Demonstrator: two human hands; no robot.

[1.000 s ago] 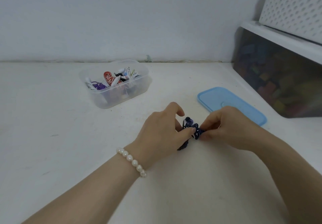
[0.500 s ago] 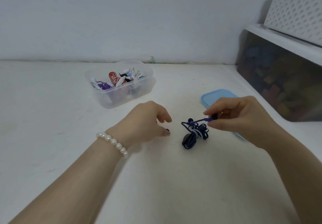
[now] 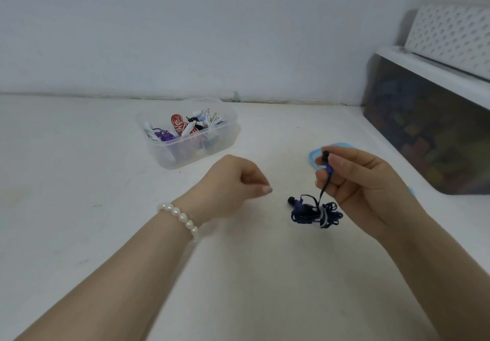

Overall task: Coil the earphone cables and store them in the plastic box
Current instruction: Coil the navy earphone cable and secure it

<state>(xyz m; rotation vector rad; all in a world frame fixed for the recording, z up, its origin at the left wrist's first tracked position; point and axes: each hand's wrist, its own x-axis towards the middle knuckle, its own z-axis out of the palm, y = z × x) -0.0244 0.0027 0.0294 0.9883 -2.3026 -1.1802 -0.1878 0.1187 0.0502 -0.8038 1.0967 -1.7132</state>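
The dark blue earphone bundle (image 3: 315, 212), already coiled and cinched round its middle by a pale tie, hangs from the right hand (image 3: 363, 181), which pinches one earbud end (image 3: 325, 156) between thumb and fingers; the short stem of cable runs down to the bundle, which sits at or just above the tabletop (image 3: 238, 274) — I cannot tell whether it touches. The left hand (image 3: 233, 181) holds nothing, its fingers loosely curled, resting to the left of the bundle and apart from it. The clear plastic box (image 3: 191, 133) stands further back and to the left, with several coiled earphones of other colours already in it. Its blue lid (image 3: 315, 152) lies flat behind the right hand, mostly hidden by it.

The coiling looks done for this set, so the step in hand is the transfer. The next move calls for carrying the bundle up, left and back over the box rim and letting it drop in without the loose end snagging or the coil slipping its tie.

Half a second ago the right hand was lower, holding the end almost level with the bundle lying on the tabletop; now it has risen and the cable stem hangs near vertical. The left hand has drawn a little further away from the bundle
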